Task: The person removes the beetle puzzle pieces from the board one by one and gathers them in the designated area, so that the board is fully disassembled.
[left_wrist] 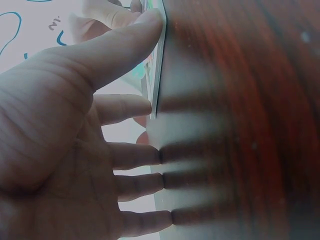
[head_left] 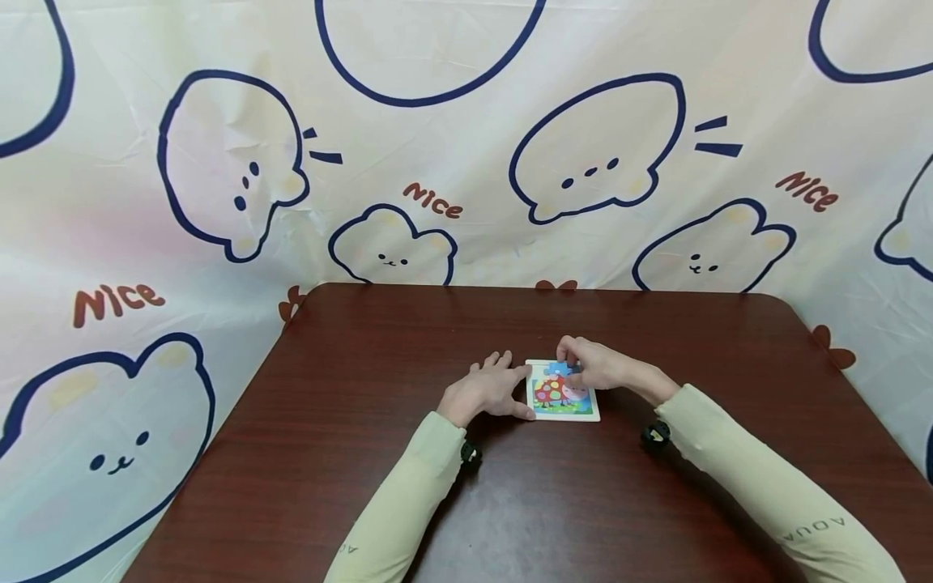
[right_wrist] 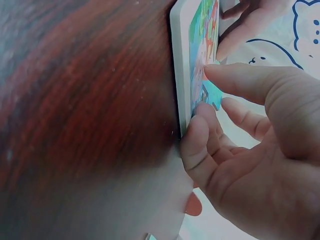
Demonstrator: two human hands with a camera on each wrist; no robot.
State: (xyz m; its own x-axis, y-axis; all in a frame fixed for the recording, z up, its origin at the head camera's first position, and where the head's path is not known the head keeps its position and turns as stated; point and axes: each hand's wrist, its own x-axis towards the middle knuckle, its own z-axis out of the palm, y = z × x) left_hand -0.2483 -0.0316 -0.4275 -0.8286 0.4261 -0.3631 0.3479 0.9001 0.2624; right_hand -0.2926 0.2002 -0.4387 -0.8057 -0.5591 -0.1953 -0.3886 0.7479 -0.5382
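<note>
White-rimmed flat puzzle tray (head_left: pixel 567 418) with a red, spotted ladybird picture (head_left: pixel 551 393) lay on the dark reddish-brown wood-grain table (head_left: pixel 408 348), between the person's two hands. The left hand (head_left: pixel 481 393) was spread wide at the tray's left side, thumb and index finger touching its edge, the other fingertips on the table beyond it. The right hand (head_left: pixel 599 366) was bent over the tray's far right part, thumb and fingers appearing to pinch a small light-blue jigsaw piece (head_left: pixel 556 369) that stood proud of the picture. That piece could have jammed askew or slipped if the grip was off-centre, and neighbouring pieces might have been nudged loose by the thumb so close to the picture. With only light contact at its left edge, the tray could also have slid or turned under a sideways push. The right hand hid the tray's upper right corner and part of the pink face; the piece's full outline, and whatever lay beneath it, could not be made out.
</note>
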